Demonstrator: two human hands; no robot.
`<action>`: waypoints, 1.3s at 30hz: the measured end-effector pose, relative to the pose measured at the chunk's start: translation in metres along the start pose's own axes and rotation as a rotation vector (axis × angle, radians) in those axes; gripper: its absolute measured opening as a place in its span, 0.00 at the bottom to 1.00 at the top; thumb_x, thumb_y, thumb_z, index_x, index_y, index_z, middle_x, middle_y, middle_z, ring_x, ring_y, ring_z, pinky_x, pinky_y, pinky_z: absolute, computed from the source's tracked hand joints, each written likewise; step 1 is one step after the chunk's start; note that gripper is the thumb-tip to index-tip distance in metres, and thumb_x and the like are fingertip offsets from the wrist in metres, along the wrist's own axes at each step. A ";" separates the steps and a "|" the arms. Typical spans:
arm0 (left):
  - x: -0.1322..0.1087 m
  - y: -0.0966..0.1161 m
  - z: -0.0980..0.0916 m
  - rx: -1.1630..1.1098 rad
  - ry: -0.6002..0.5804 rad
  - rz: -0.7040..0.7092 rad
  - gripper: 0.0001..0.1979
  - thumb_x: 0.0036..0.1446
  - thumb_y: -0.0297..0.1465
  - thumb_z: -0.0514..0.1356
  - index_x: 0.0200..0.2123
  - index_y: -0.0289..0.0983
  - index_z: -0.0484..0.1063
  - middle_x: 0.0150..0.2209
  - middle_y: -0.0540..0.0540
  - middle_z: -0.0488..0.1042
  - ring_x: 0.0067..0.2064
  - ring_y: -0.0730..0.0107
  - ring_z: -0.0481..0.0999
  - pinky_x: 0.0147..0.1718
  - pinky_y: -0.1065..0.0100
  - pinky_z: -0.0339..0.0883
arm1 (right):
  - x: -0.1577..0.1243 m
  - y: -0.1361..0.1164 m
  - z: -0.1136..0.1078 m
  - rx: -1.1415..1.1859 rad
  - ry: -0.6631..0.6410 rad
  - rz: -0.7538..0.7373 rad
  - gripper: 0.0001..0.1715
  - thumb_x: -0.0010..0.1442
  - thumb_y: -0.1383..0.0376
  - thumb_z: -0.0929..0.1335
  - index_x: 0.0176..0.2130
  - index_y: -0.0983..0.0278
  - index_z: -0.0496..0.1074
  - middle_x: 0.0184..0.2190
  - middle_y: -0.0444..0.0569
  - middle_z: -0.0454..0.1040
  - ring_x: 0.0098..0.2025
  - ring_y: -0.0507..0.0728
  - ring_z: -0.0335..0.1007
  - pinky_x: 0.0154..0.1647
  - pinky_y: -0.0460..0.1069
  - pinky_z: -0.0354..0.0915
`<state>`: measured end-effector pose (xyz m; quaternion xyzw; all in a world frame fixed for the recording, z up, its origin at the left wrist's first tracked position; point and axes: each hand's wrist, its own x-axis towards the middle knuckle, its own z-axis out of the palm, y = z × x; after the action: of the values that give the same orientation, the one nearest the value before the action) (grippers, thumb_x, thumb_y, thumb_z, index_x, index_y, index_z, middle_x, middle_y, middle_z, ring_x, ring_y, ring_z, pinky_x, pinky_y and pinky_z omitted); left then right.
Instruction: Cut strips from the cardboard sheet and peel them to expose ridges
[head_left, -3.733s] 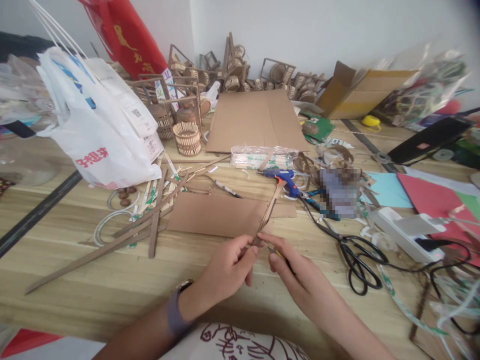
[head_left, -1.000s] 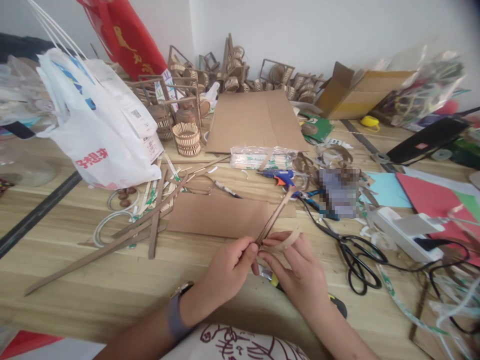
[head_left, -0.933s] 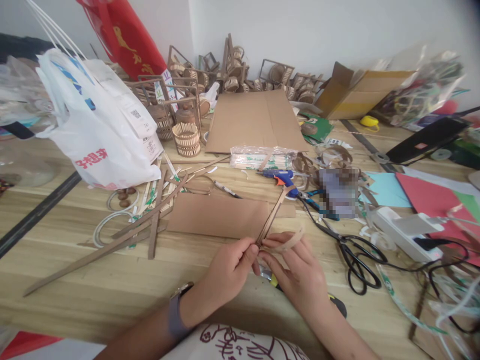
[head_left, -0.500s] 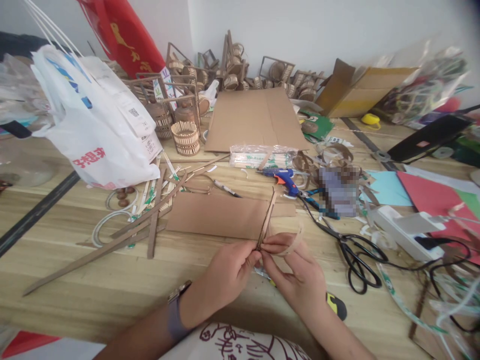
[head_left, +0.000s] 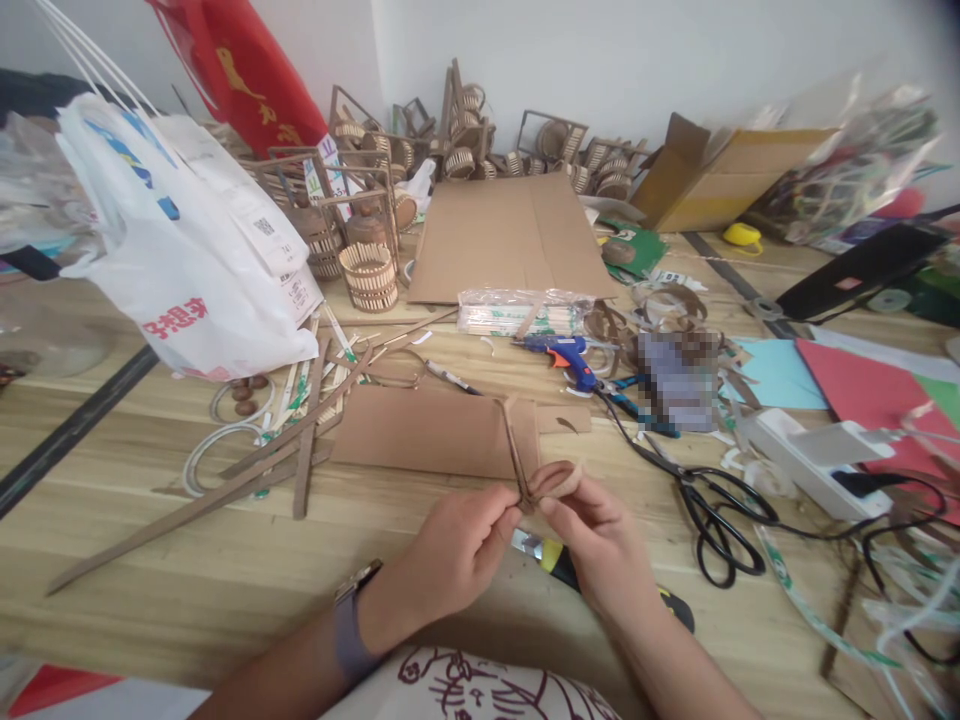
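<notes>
Both hands meet over the near middle of the table. My left hand (head_left: 469, 530) pinches a thin brown strip frame (head_left: 514, 445) near its lower end, and the strips rise up and away from the fingers. In my right hand (head_left: 604, 530) is a curled strip of brown paper or veneer (head_left: 553, 480), pinched between thumb and fingers beside that lower end. The strip's exact joint is hidden by the fingertips. A yellow and black utility knife (head_left: 559, 562) lies under my right hand, partly covered. Just beyond the hands rests a flat cardboard piece (head_left: 427, 430).
A blue glue gun (head_left: 570, 360) lies beyond the hands, with black scissors (head_left: 716, 515) to the right. Loose brown strips (head_left: 195, 510) and a white plastic bag (head_left: 187, 250) occupy the left. Small slatted buckets (head_left: 369, 277) and a large cardboard sheet (head_left: 502, 235) stand farther back.
The strip frame has swung from leaning right to leaning left. My right hand has turned slightly and drawn the curled strip lower, and more of the utility knife shows.
</notes>
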<state>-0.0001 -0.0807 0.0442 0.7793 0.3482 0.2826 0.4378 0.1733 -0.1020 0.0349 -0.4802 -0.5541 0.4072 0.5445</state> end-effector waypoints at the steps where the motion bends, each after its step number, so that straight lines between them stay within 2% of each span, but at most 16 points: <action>1: 0.000 0.000 0.000 -0.003 -0.002 -0.003 0.12 0.68 0.31 0.46 0.29 0.40 0.56 0.23 0.53 0.61 0.26 0.71 0.63 0.26 0.70 0.51 | 0.001 0.002 -0.001 0.059 -0.002 0.023 0.06 0.59 0.65 0.70 0.29 0.60 0.74 0.29 0.46 0.75 0.33 0.55 0.72 0.33 0.47 0.70; 3: 0.001 0.000 -0.001 -0.008 -0.004 -0.026 0.13 0.68 0.32 0.46 0.28 0.40 0.56 0.24 0.53 0.61 0.26 0.71 0.63 0.26 0.70 0.51 | 0.001 0.002 -0.001 0.091 -0.009 0.024 0.06 0.59 0.64 0.70 0.29 0.60 0.73 0.29 0.45 0.74 0.33 0.54 0.72 0.33 0.47 0.70; 5: 0.001 0.001 -0.001 -0.020 -0.008 -0.063 0.14 0.68 0.35 0.47 0.27 0.40 0.55 0.23 0.53 0.61 0.26 0.71 0.63 0.26 0.70 0.51 | 0.000 0.000 -0.001 -0.001 -0.029 -0.024 0.06 0.60 0.66 0.69 0.30 0.60 0.73 0.30 0.46 0.75 0.33 0.54 0.73 0.34 0.47 0.70; 11: 0.001 0.000 0.002 -0.043 0.007 -0.144 0.16 0.69 0.36 0.44 0.29 0.39 0.61 0.25 0.50 0.67 0.27 0.69 0.67 0.28 0.70 0.55 | -0.002 -0.005 -0.001 -0.508 -0.014 -0.392 0.04 0.60 0.68 0.70 0.36 0.59 0.75 0.32 0.47 0.78 0.36 0.56 0.76 0.37 0.50 0.73; 13: 0.001 0.000 0.001 -0.067 0.017 -0.151 0.17 0.70 0.37 0.44 0.29 0.39 0.62 0.26 0.50 0.69 0.28 0.69 0.68 0.29 0.70 0.56 | -0.002 -0.004 -0.002 -0.585 -0.014 -0.480 0.05 0.61 0.66 0.71 0.40 0.58 0.75 0.34 0.48 0.79 0.37 0.57 0.77 0.37 0.51 0.74; 16: 0.000 0.003 -0.002 -0.136 -0.028 -0.111 0.18 0.71 0.38 0.43 0.32 0.38 0.65 0.28 0.49 0.72 0.30 0.69 0.71 0.31 0.71 0.59 | -0.001 -0.004 -0.002 -0.629 0.002 -0.533 0.05 0.62 0.65 0.70 0.41 0.58 0.76 0.34 0.49 0.79 0.38 0.58 0.77 0.36 0.52 0.74; 19: -0.001 0.005 -0.003 -0.139 -0.047 -0.081 0.19 0.71 0.40 0.44 0.33 0.38 0.66 0.29 0.48 0.73 0.31 0.68 0.72 0.32 0.71 0.60 | -0.001 -0.006 -0.001 -0.625 0.024 -0.523 0.05 0.63 0.67 0.69 0.38 0.58 0.76 0.33 0.49 0.79 0.36 0.57 0.77 0.34 0.51 0.74; 25: -0.001 0.001 0.001 -0.118 -0.052 -0.138 0.18 0.70 0.43 0.45 0.34 0.39 0.64 0.28 0.48 0.74 0.31 0.67 0.74 0.30 0.70 0.59 | -0.006 -0.004 0.002 -0.603 0.078 -0.485 0.05 0.62 0.67 0.69 0.36 0.58 0.76 0.32 0.48 0.80 0.36 0.58 0.78 0.36 0.52 0.74; 32: 0.000 0.005 -0.001 -0.011 -0.067 -0.086 0.16 0.69 0.36 0.43 0.29 0.41 0.58 0.23 0.51 0.68 0.26 0.69 0.69 0.28 0.70 0.56 | -0.012 -0.001 0.004 -0.587 0.121 -0.415 0.04 0.63 0.67 0.68 0.36 0.58 0.74 0.32 0.48 0.80 0.36 0.58 0.77 0.38 0.54 0.72; 39: -0.002 0.004 -0.001 0.009 -0.066 -0.037 0.14 0.69 0.34 0.44 0.29 0.41 0.56 0.22 0.53 0.64 0.24 0.70 0.66 0.26 0.70 0.54 | -0.010 -0.005 0.005 -0.339 0.114 -0.262 0.06 0.66 0.63 0.66 0.35 0.59 0.72 0.32 0.47 0.78 0.35 0.56 0.76 0.36 0.50 0.71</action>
<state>-0.0007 -0.0830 0.0479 0.7836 0.3492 0.2471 0.4506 0.1670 -0.1125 0.0368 -0.5111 -0.6407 0.2062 0.5346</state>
